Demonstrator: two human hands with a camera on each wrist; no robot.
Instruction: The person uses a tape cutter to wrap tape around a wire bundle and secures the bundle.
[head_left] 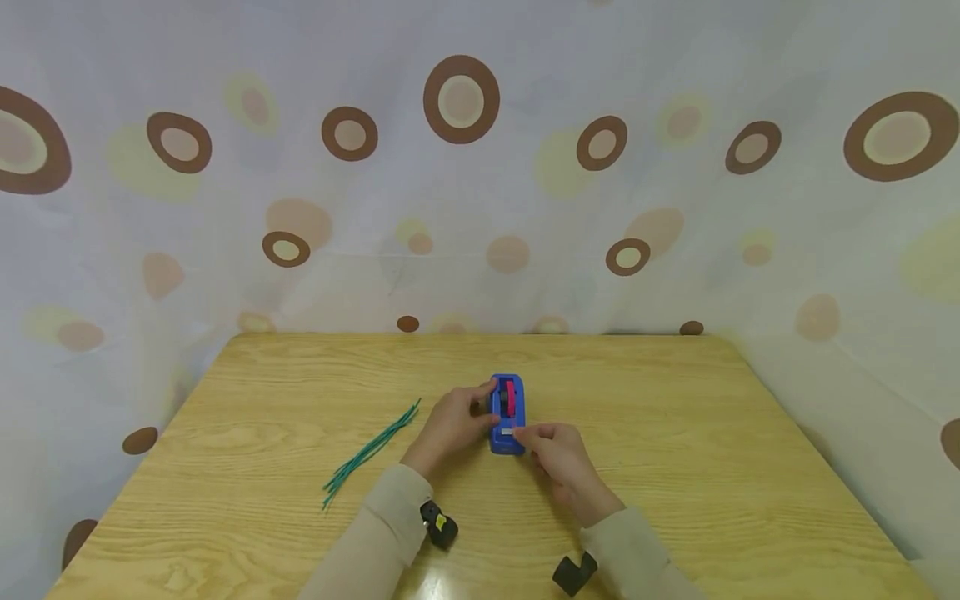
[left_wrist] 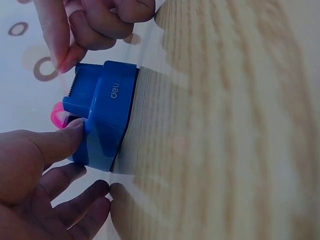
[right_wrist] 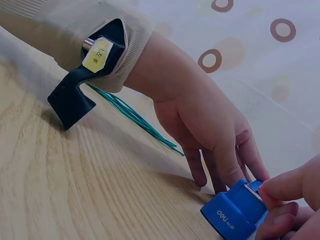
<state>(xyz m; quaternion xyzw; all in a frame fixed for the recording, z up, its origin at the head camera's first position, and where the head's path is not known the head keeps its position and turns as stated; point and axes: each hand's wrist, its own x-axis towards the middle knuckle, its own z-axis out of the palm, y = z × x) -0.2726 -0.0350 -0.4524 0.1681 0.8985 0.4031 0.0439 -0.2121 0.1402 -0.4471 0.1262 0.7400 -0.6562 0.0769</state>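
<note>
A blue tape dispenser [head_left: 507, 447] stands on the wooden table, with a pink tape roll [head_left: 512, 398] in it. My left hand [head_left: 453, 421] grips the dispenser from its left side, the thumb [left_wrist: 70, 137] on the near side by the roll. At the toothed cutting edge [left_wrist: 73, 82], my right hand [head_left: 564, 460] pinches the tape's free end between thumb and index finger. A faint pinkish strip of tape [left_wrist: 63, 80] shows just below those fingertips in the left wrist view. The other right fingers are curled in.
Several thin green twist-tie-like strands [head_left: 371, 454] lie in a loose bundle left of my left hand. Black camera mounts [head_left: 439, 525] sit on both wrists. A patterned curtain [head_left: 480, 192] hangs behind the wooden table [head_left: 712, 467] and along its sides.
</note>
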